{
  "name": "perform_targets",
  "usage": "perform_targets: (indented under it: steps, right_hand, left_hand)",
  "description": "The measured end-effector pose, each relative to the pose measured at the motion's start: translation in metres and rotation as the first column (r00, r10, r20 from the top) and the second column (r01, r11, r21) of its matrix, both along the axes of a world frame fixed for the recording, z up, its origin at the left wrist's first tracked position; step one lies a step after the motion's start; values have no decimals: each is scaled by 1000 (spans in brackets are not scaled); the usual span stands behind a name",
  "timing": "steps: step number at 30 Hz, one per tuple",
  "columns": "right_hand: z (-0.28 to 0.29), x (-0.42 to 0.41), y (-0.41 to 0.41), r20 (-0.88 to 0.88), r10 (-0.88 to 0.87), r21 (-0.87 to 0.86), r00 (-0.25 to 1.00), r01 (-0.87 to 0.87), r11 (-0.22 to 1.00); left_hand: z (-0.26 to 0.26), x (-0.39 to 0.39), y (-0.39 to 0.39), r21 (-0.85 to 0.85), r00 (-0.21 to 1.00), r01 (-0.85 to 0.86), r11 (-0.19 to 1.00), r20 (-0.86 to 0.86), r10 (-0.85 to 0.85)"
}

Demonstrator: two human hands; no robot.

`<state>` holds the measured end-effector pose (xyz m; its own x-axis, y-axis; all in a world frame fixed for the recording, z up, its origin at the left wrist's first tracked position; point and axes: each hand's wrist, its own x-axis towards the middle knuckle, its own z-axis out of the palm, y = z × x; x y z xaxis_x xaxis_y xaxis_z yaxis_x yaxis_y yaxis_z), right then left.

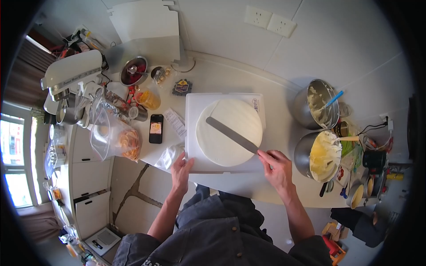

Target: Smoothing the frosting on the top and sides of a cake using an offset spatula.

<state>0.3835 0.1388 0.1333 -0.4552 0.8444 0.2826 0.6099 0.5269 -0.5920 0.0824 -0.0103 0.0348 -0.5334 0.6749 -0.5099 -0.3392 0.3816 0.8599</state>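
A round cake (221,151) with smooth white cream on top sits on a square white board (192,113) before me. In my right hand (278,169) is the handle end of a long metal icing spatula (229,134). Its blade lies diagonally over the cake top, tip toward the far left; whether it touches the cream I cannot tell. My left hand (181,171) grips the board's near left corner, thumb on the top side. Beside that hand lies a crumpled white cloth or plastic piece (168,158).
To the right stand two metal mixing bowls, one with cream (316,103), one with yellow-and-white cream (322,156). On the left are a phone (156,129), a printed paper slip (175,122), a bag of dried orange slices (128,143) and a stand mixer (75,69). A fruit pack (182,87) lies behind.
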Motion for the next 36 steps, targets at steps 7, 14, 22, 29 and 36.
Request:
perform_targets:
  steps: [7,14,22,29,36]
  right_hand:
    - [4,6,-33,-16,85,-88,996,-86,992]
    - [18,20,-73,-295,160,-398,942,-274,876]
    - [-8,129,-86,-175,-777,-338,604,704,624]
    - [-44,176,-108,270,-774,46,573,795,605]
    - [-31,141,-231,375,-725,-3,577,783,622]
  left_hand:
    - [5,-1,2,-3,999,44,999,5,-44]
    - [7,-13,7,27,989,137,990,-68,-135]
    - [-19,-23,-8,64,948,-208,976,261,185]
    - [-6,-1,-15,97,881,175,980,430,-200]
    - [-26,2,-7,162,908,181,970,352,-228]
